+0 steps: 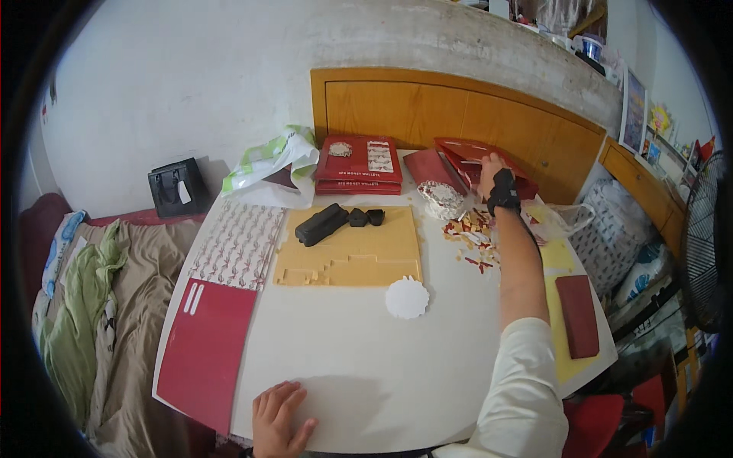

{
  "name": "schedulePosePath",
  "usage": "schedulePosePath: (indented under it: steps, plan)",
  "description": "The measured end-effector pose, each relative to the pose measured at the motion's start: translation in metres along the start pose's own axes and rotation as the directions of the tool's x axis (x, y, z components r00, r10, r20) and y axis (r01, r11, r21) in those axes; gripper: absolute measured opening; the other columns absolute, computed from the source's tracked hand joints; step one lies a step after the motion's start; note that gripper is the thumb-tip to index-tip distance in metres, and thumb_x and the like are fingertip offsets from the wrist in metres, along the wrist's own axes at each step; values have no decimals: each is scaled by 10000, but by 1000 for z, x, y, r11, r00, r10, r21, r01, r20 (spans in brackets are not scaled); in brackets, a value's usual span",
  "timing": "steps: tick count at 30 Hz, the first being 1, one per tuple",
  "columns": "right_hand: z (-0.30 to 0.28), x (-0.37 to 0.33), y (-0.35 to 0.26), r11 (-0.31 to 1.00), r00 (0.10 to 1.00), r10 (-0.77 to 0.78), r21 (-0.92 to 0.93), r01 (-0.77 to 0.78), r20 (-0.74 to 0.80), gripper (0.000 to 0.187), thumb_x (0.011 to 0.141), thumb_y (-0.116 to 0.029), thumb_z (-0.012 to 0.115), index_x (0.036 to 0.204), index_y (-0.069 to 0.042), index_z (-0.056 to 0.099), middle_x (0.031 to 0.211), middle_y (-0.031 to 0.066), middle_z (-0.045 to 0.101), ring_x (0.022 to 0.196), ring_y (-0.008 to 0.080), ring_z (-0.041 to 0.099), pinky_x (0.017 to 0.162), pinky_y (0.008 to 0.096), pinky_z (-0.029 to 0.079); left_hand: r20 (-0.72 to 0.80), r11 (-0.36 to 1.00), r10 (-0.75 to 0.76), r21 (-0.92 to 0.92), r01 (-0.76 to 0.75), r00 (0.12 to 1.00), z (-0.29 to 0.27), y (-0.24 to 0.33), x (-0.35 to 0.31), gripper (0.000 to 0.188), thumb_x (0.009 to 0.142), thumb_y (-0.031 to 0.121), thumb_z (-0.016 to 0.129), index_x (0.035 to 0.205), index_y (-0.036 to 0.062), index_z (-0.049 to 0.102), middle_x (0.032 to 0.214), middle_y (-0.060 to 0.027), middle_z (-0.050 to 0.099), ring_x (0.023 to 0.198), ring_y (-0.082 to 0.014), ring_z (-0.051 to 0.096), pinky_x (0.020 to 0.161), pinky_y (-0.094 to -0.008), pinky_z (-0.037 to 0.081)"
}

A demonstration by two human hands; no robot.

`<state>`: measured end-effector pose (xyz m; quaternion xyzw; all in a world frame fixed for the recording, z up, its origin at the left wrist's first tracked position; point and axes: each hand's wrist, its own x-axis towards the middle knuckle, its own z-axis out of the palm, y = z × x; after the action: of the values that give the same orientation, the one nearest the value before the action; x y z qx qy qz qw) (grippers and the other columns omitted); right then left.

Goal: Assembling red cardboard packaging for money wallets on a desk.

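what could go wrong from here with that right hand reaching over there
The right hand is at the red packet, with loose red and gold pieces beside its wrist: drawing back low might scatter them. The white pile sits close to its left, so a sideways knock could topple it. The packet might also snag or crease if tugged.

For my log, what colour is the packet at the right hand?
The packet is red, seen best in the head view.
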<state>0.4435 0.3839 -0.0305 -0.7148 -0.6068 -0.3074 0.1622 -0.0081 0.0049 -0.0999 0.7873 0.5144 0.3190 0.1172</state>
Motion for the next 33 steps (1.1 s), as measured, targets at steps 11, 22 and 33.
schedulePosePath:
  steps: [11, 22, 33]
  plan:
    - [-187, -40, 22, 815, 835, -5, 482, 323, -550, 84, 836, 11, 554, 915, -6, 574, 889, 156, 591, 848, 311, 595, 755, 329, 480, -3, 998, -13, -61, 13, 1000, -2, -4, -3, 460, 788, 174, 666, 1194, 17, 519, 1222, -174, 509, 1152, -371, 474, 949, -440, 370]
    - [-274, -221, -30, 38, 894, -106, 896, 442, -436, 222, 870, 89, 521, 1077, 11, 545, 1146, 109, 556, 1099, 196, 542, 975, 316, 411, -425, 783, 621, 381, -492, 659, -36, 38, 6, 562, 720, 158, 711, 1245, 86, 526, 1291, -211, 497, 1165, -379, 508, 934, -454, 418]
    - [-300, -362, -41, 310, 896, -422, 906, 288, -141, 429, 827, -75, 543, 1255, -48, 514, 1321, 148, 460, 1237, 293, 426, 981, 378, 379, -182, 637, 546, 724, -265, 818, -23, 84, -71, 434, 751, 134, 562, 1175, 50, 590, 1131, -80, 604, 1018, -223, 592, 781, -318, 452]
